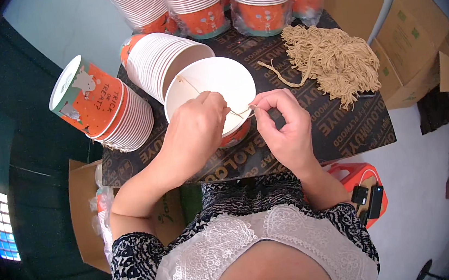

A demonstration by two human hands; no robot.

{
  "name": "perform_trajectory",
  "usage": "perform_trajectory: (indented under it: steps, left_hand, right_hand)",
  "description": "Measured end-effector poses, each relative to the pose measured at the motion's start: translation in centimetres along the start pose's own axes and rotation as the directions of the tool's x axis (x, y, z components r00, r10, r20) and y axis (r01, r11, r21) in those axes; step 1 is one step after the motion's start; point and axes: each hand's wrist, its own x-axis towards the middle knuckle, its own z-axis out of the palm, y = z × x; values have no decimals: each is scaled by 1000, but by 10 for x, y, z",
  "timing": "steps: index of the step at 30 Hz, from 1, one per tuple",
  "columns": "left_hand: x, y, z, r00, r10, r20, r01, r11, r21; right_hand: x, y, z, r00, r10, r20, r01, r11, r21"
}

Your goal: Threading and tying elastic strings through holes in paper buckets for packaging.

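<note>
An orange paper bucket with a white inside stands on the table before me, its mouth tilted up toward me. A thin tan cord runs from a hole in its far left rim across the opening. My left hand is over the bucket's near left side, fingers closed on the cord. At the near right rim my right hand pinches a short piece of the cord between thumb and forefinger. A small loop of cord shows between the hands. My left hand hides part of the bucket's rim and wall.
Nested buckets lie behind the bucket; another stack leans over the left table edge. Plastic-wrapped stacks line the back. A heap of tan cords covers the right of the dark table. Cardboard boxes and a red stool stand right.
</note>
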Motion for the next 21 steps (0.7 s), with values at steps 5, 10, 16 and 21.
perform_trajectory:
  steps: [5, 10, 16, 21]
  left_hand:
    - [4, 8, -15, 951, -211, 226, 277, 906, -320]
    - [3, -7, 1, 922, -196, 333, 383, 586, -715]
    - [10, -7, 5, 886, -226, 406, 464, 414, -783]
    - [16, -11, 2, 849, -219, 481, 528, 293, -797]
  right_hand:
    - [-1, 3, 2, 994, 111, 12, -112, 985, 132]
    - [3, -2, 3, 962, 254, 96, -271, 922, 278]
    - [5, 3, 2, 927, 337, 167, -373, 877, 303]
    - [9, 1, 4, 910, 379, 170, -415, 819, 397]
